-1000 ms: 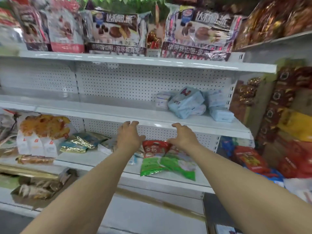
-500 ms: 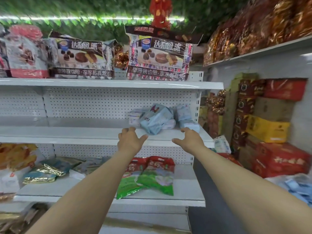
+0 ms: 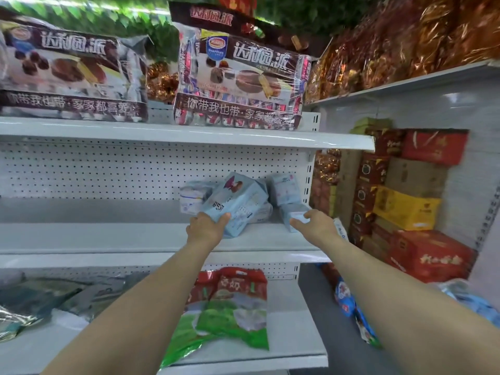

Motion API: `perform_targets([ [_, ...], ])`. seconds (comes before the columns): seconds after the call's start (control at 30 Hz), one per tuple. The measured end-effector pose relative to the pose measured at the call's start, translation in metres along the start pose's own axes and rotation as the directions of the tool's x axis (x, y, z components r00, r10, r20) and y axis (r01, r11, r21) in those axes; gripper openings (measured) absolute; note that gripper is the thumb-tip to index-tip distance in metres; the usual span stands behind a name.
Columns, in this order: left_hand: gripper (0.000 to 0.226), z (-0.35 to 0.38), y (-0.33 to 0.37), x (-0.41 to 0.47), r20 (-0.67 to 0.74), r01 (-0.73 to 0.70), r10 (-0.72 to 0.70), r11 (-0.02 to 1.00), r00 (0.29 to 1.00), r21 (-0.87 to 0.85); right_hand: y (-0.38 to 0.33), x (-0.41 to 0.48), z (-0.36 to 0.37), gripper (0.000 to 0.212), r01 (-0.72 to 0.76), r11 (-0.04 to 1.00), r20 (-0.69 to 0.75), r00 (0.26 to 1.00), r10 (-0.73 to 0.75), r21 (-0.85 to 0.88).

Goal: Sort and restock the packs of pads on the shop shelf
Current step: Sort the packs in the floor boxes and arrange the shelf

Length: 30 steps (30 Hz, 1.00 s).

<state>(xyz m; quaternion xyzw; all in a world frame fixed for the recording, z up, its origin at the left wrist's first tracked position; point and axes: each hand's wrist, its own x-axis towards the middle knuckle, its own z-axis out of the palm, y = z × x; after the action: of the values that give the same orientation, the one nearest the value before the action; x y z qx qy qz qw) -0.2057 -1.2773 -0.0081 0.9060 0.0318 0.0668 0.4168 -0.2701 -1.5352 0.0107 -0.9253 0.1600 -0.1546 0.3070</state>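
Left hand (image 3: 206, 229) half-curled, gripping tilted blue pad pack (image 3: 238, 204); right hand (image 3: 315, 224) spread, fingertips touching small pack (image 3: 295, 214); four packs visible on shelf (image 3: 108, 236).

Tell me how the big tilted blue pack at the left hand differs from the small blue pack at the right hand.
The big pack is clearly larger than the small pack. The big pack leans tilted on other packs; the small pack lies flat on the middle shelf. The left hand grips the big pack's lower corner; the right hand only reaches the small pack's front, grip unclear. Both are light blue, at the shelf's right end.
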Motion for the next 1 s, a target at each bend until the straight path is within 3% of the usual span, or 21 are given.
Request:
perform_targets([
  [0.17,0.073,0.013,0.001,0.045,0.105,0.163,-0.136,0.931,0.985,-0.326,-0.002,0.049,0.017,0.072,-0.142,0.989,-0.099,0.985,0.138,-0.041],
  [0.27,0.113,0.038,-0.021,0.099,0.156,0.225,-0.172,0.869,0.973,-0.442,0.000,0.071,0.026,0.077,-0.215,0.976,-0.144,0.967,0.209,-0.028],
  [0.33,0.126,0.050,-0.029,0.121,0.170,0.257,-0.199,0.849,0.965,-0.462,0.001,0.083,0.033,0.081,-0.259,0.966,-0.146,0.956,0.255,-0.005],
  [0.5,0.124,0.039,-0.010,0.112,0.239,0.332,-0.236,0.770,0.942,-0.545,0.001,0.099,0.047,0.081,-0.334,0.942,-0.178,0.926,0.333,0.022],
  [0.6,0.096,0.038,-0.003,0.111,0.348,0.422,-0.251,0.673,0.903,-0.607,0.003,0.101,0.051,0.088,-0.376,0.927,-0.188,0.910,0.369,0.002],
  [0.7,0.071,0.037,0.000,0.109,0.388,0.441,-0.233,0.638,0.892,-0.631,0.002,0.096,0.044,0.094,-0.427,0.904,-0.140,0.895,0.423,0.002],
  [0.9,0.069,0.036,0.000,0.095,0.296,0.389,-0.253,0.625,0.921,-0.676,0.012,0.076,0.034,0.112,-0.473,0.863,-0.057,0.870,0.489,0.176],
  [1.0,0.087,0.050,-0.007,0.092,0.289,0.375,-0.238,0.588,0.927,-0.717,0.015,0.064,0.031,0.109,-0.433,0.854,-0.019,0.889,0.458,0.288],
])
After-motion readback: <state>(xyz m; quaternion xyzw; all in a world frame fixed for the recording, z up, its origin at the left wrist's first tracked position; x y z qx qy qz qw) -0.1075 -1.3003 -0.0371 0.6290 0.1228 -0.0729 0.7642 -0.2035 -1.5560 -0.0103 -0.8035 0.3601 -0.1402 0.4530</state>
